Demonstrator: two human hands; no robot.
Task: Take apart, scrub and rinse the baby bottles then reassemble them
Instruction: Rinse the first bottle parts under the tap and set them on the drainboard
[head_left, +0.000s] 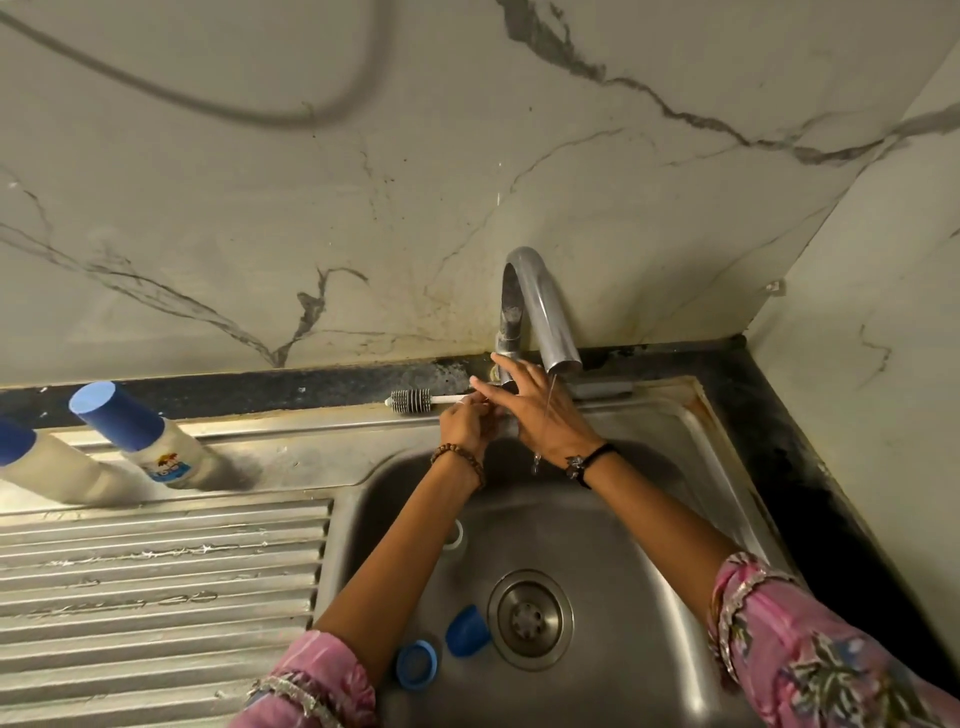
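My left hand (466, 422) is over the sink's back rim, fingers curled round the white handle of a bottle brush (411, 401) whose bristle head points left. My right hand (543, 413) lies beside it under the tap (540, 306), fingers straight and reaching to the tap's base. A thin stream of water runs from the spout over this hand. A blue cap (466, 631) and a blue screw ring (415, 664) lie on the sink floor near the drain (530, 618). Two capped bottles (135, 436) (36, 462) stand on the drainboard. Anything held between the hands is hidden.
The steel sink basin (675, 545) fills the lower right; a small clear part (455, 535) lies against its left wall. The ribbed drainboard (156, 597) lies to the left. A marble wall rises behind, with a side wall close on the right.
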